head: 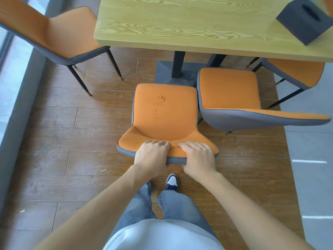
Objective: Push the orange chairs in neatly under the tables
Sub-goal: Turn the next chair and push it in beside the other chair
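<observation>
1. At the far left an orange chair (54, 33) with a grey shell stands turned at an angle beside the corner of the wooden surface (180, 24), its seat edge just under that corner.
2. The left hand (153, 156) grips the top edge of the backrest of the middle orange chair (162, 112), its fingers (158, 143) curled over onto the orange front and the thumb hidden behind.
3. This middle chair stands on the wooden floor (63, 123) short of the surface, its seat wholly outside the edge, facing the dark pedestal base (173, 73).
4. The right hand (198, 157) grips the same backrest edge just beside the left one, fingers clamped over the rim.
5. A third orange chair (228, 89) stands touching the middle chair's right side, also outside the edge.
6. A fourth orange chair (295, 73) sits partly under the surface at the far right.
7. A dark tissue box (304, 20) rests on the surface's right end.
</observation>
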